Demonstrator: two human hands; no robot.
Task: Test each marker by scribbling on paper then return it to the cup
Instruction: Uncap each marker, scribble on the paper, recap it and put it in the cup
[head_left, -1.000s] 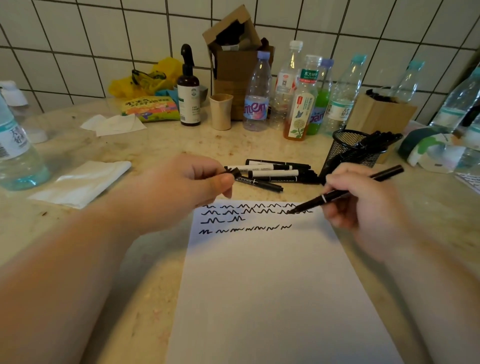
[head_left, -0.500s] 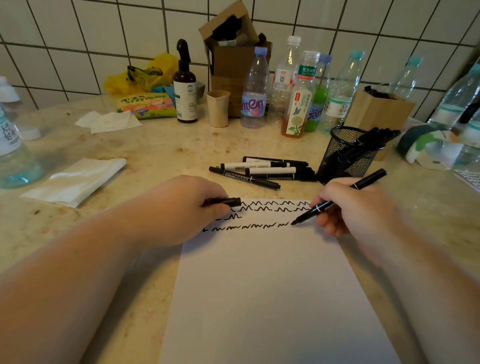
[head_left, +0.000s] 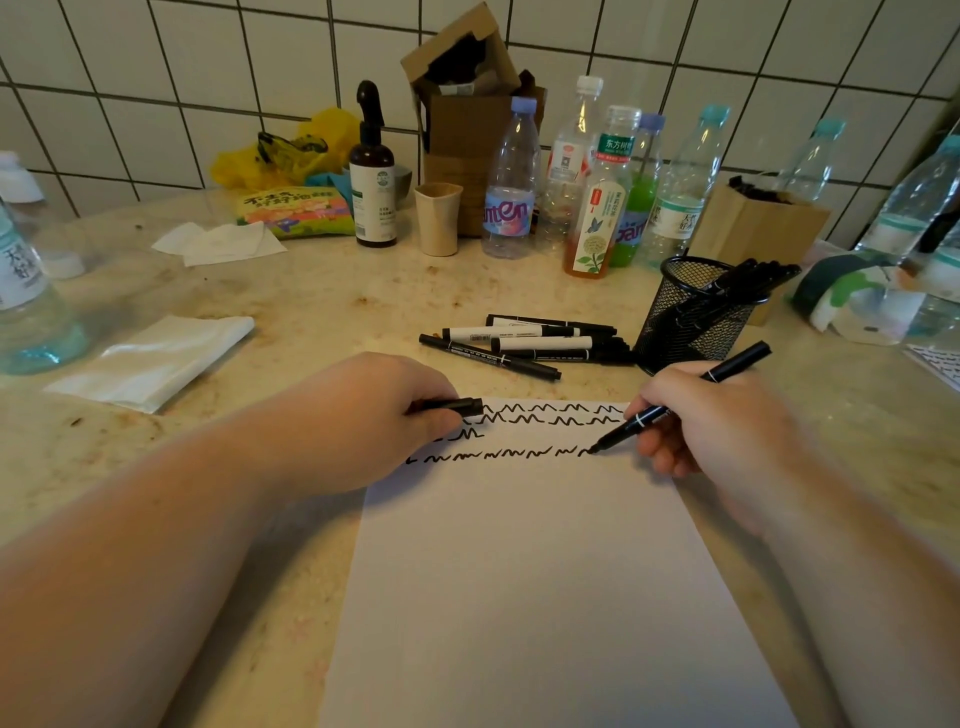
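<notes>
Right hand (head_left: 711, 415) is wrapped around a black marker (head_left: 680, 400), fingers curled on the barrel in a writing grip, tip down on the white paper (head_left: 519, 597) at the right end of the lowest scribble line (head_left: 498, 453). I count four rows of black wavy scribbles across the top of the sheet, the third one short and partly hidden behind my left hand (head_left: 384, 415). That left hand sits on the upper left corner of the paper, fingers curled around a black marker cap (head_left: 457, 406) whose end pokes out toward the scribbles.

Just past the top edge of the paper, a loose bunch of markers (head_left: 530, 340) lies on the tabletop (head_left: 322, 306), some with white barrels, some all black, one thin black one angled nearest to the sheet. Right beside them, to the right, stands the black mesh cup (head_left: 696, 317), upright, with several black markers leaning out over its right rim.

Further back along the tiled wall I see a row of plastic bottles (head_left: 511, 182), a dark pump bottle (head_left: 372, 171), a small beige cup (head_left: 438, 218) and an open cardboard box (head_left: 467, 119). A second brown box (head_left: 758, 223) stands behind the mesh cup. On the left, a folded white tissue (head_left: 150, 358) lies flat, another crumpled tissue (head_left: 218, 243) sits further back near a colourful snack packet (head_left: 293, 210), and a water bottle (head_left: 31, 291) shows at the left edge.
</notes>
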